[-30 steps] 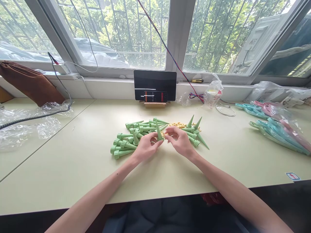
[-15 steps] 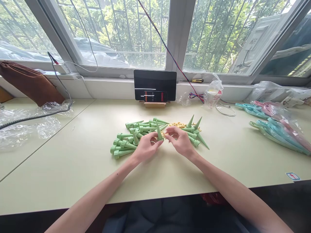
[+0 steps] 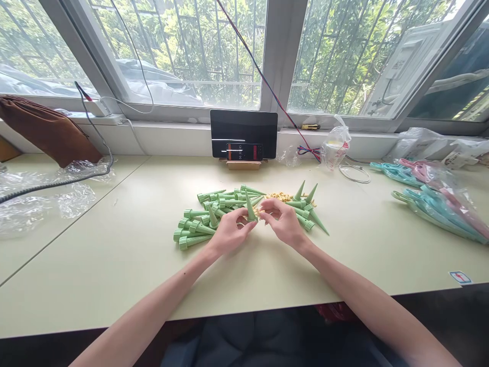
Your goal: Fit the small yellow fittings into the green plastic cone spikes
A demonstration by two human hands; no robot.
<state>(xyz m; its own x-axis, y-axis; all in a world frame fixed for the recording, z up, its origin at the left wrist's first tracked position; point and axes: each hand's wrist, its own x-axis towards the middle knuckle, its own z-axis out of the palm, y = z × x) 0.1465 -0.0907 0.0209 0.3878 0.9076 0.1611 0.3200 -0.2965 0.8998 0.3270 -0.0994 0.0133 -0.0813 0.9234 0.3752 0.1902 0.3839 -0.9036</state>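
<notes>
Remotely, I see matt plastic cones (image 3: 229, 203) at centre, a glossy tablet (image 3: 244, 126) at twelve o'clock, crinkled, shiny film (image 3: 75, 201) at nine.

The phone (image 3: 248, 152) shows sideways digits (image 3: 240, 152), too small to read; a desk sticker (image 3: 454, 276) bears a red mark (image 3: 461, 277).

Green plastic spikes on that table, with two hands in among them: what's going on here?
A person is working with bare hands: the left hand holds one green plastic spike point up, while the right hand is beside its base, fingertips close together. Whether those fingertips grip anything is too small to tell. More spikes lie in a heap on the left, with a smaller group on the right. Small yellow pieces are piled between the groups.
</notes>
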